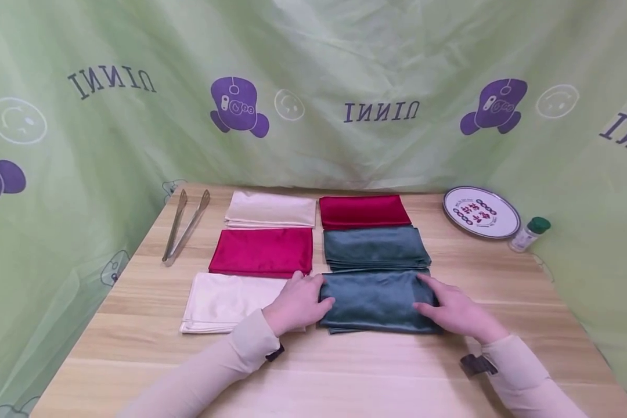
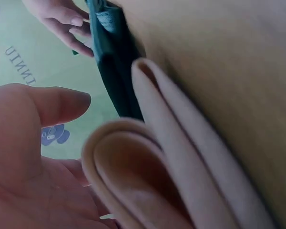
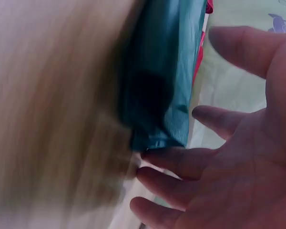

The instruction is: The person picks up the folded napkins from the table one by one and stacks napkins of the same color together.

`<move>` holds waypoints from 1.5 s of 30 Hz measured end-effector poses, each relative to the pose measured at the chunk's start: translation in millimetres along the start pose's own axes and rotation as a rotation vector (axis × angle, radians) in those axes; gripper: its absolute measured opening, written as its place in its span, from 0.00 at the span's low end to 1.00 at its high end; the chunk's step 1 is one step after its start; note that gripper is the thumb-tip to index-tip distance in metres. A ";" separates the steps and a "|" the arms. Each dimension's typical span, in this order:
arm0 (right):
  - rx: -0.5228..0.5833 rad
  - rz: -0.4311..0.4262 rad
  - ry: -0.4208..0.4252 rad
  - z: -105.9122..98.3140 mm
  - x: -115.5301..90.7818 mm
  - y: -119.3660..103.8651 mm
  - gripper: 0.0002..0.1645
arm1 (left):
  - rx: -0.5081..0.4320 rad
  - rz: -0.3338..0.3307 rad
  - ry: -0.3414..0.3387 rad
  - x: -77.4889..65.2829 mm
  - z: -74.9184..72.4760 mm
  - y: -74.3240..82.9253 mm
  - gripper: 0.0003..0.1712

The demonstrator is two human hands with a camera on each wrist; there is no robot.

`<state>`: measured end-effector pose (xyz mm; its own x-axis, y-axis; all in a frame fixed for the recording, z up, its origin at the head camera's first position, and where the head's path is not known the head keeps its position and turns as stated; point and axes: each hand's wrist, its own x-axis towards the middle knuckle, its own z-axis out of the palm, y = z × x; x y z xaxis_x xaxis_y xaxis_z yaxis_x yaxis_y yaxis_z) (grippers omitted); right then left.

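A folded, satiny teal cloth (image 1: 376,302) lies flat at the front right of the cloths. By its left edge rests my left hand (image 1: 295,299), thumb over the cloth's border and fingers relaxed. This hand also overlaps the right end of a folded pale pink cloth (image 1: 230,299), whose looped folds (image 2: 171,143) show beside the palm in the left wrist view. My right hand (image 1: 457,307) is at the teal cloth's right edge, thumb and index finger touching its top. In the right wrist view the fingers (image 3: 176,164) are spread alongside the teal folds (image 3: 186,62).
Behind lie a magenta cloth (image 1: 261,249), another teal cloth (image 1: 376,247), a pale cloth (image 1: 271,209) and a dark red cloth (image 1: 363,210). Metal tongs (image 1: 175,232) lie at left on the wooden table (image 1: 313,377). At right are a plate (image 1: 462,226) and a green-capped shaker (image 1: 528,235).
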<state>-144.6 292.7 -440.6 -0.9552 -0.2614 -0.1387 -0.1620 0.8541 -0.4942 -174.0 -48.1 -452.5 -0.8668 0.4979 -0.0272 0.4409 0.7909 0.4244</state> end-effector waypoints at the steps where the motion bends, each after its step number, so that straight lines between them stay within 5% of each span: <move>1: -0.001 0.000 0.006 1.6 0.4 -1.7 0.44 | -0.010 -0.010 -0.009 0.3 1.1 0.0 0.28; 10: 0.107 0.047 0.073 8.7 4.4 -7.9 0.34 | -0.176 -0.015 -0.020 0.4 9.6 2.5 0.25; 18: 0.443 0.103 0.100 5.1 3.3 -0.8 0.28 | -0.764 -0.110 -0.018 3.7 10.9 11.3 0.22; 26: 0.714 0.158 0.147 5.8 1.8 4.2 0.26 | -1.003 -0.142 0.145 9.5 22.4 16.9 0.28; 32: 0.838 0.129 0.199 -7.4 8.5 0.7 0.24 | -1.056 -0.156 0.197 16.6 3.1 13.1 0.27; 37: 0.799 0.114 0.281 -21.1 28.7 -3.6 0.23 | -1.023 -0.142 0.236 37.0 -11.2 2.0 0.25; 45: 0.739 0.157 0.311 -35.4 68.6 -6.4 0.24 | -1.020 -0.176 0.279 75.0 -13.4 -17.8 0.24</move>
<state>-217.8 285.3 -416.6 -0.9959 0.0662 -0.0622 0.0804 0.3250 -0.9423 -250.0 -29.6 -450.1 -0.9787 0.2049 -0.0093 0.0133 0.1087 0.9940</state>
